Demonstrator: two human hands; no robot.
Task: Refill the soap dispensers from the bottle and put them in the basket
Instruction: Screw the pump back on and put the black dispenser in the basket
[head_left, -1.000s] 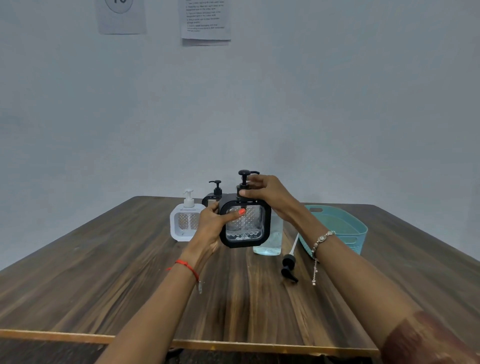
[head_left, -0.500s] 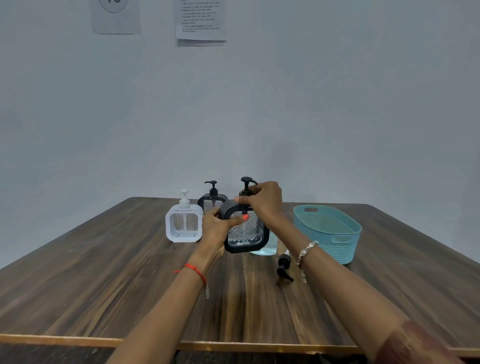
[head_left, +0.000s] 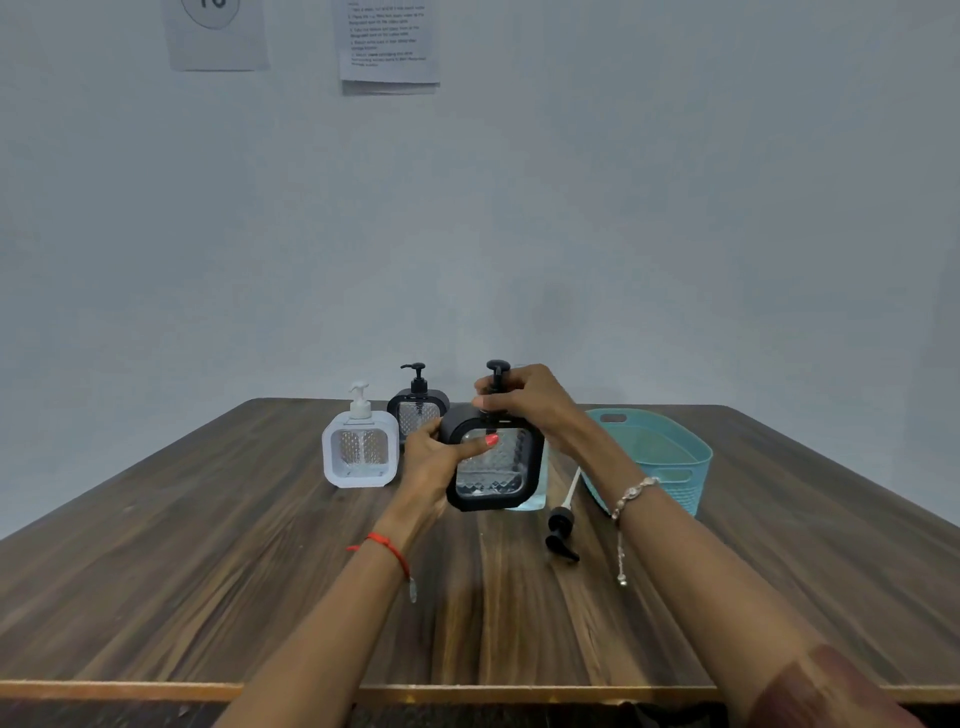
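My left hand (head_left: 441, 457) grips a black-framed soap dispenser (head_left: 498, 473) by its left side, thumb across the clear front. My right hand (head_left: 524, 397) pinches the black pump (head_left: 497, 371) at the dispenser's neck. The dispenser stands slightly tilted, its base at or just above the table. Behind it the clear refill bottle (head_left: 535, 496) is mostly hidden. A white dispenser (head_left: 361, 452) and a second black dispenser (head_left: 418, 408) stand to the left. The teal basket (head_left: 670, 462) sits to the right with nothing visible in it.
A loose black pump with a white tube (head_left: 561, 532) lies on the wooden table (head_left: 208, 571) between the bottle and the basket. Papers are pinned on the wall behind. The table's front edge runs near the bottom of the view.
The held black dispenser has come down from raised in the air towards the table. My right hand has stayed on the pump, and the view has shifted slightly.
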